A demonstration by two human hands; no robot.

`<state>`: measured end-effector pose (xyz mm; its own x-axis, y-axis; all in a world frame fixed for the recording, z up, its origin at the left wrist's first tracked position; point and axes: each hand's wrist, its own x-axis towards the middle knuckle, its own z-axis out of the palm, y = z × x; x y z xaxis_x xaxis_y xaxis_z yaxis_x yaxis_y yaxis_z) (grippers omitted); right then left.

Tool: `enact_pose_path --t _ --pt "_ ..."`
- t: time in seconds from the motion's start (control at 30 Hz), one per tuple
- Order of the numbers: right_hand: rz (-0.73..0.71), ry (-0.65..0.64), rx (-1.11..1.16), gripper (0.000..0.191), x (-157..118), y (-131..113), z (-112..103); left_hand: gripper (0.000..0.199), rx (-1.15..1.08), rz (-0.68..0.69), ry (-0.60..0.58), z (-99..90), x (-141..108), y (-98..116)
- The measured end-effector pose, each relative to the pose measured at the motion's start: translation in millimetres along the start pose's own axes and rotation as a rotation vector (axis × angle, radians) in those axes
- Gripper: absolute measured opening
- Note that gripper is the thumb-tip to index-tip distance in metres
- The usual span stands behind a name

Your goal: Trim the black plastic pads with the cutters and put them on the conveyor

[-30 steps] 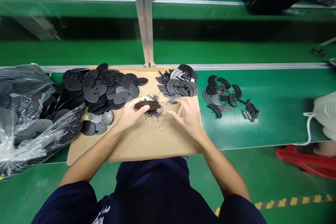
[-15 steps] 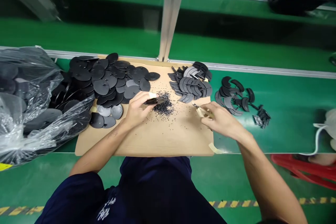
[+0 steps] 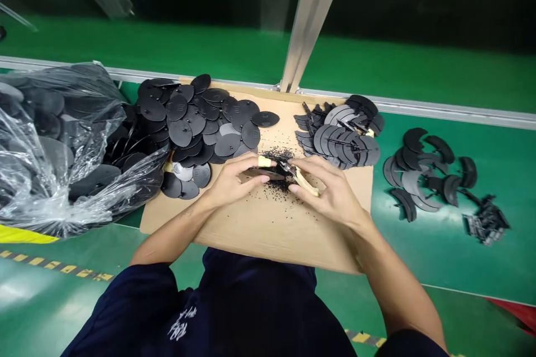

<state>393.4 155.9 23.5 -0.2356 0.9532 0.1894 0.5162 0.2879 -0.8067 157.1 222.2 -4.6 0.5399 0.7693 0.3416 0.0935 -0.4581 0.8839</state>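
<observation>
Black disc [image 3: 273, 175]: in my left hand, nearly edge-on, over the middle of the cardboard [image 3: 251, 226]; I make it the centre of the clock, twelve straight away from me.
Left hand [image 3: 230, 183]: at nine o'clock, thumb and fingers pinching the disc; pale tape [image 3: 265, 161] wraps one of my fingers.
Right hand [image 3: 340, 194]: at about four o'clock, grasping the pliers [image 3: 308, 182].
Pliers: pale handles inside my grip, metal tips pointing towards ten, right by the disc; whether they touch it I cannot tell.
Black bits [image 3: 280, 196]: scattered on the cardboard below and around the disc.
Disc pile [image 3: 196, 120]: at ten o'clock, overlapping, spilling past the cardboard's left edge.
Plastic bag [image 3: 67, 212]: at nine, clear, more dark discs inside.
Curved pieces [image 3: 339, 139]: at two, overlapping on the cardboard.
Loose curved pieces [image 3: 412, 181]: at three, on the green table [image 3: 439, 259].
Small parts [image 3: 488, 223]: just past three, clustered on the table.
Metal post [image 3: 312, 22]: towards one, beyond the cardboard's far edge.
</observation>
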Motion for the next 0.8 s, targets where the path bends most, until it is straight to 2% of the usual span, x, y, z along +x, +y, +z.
enact_pose_path --t 0.2,0.5,0.8 --pt "-0.107 0.008 -0.08 0.041 -4 16 2 0.025 -0.01 -0.058 -0.068 -0.6 0 -1" --pt "-0.135 -0.003 -0.104 0.039 -6 20 2 0.023 -0.026 -0.062 -0.107 -1.7 0 -1" --pt "-0.094 -0.012 -0.085 0.037 -8 20 6 0.021 -0.034 -0.084 -0.11 -0.2 0 -2"
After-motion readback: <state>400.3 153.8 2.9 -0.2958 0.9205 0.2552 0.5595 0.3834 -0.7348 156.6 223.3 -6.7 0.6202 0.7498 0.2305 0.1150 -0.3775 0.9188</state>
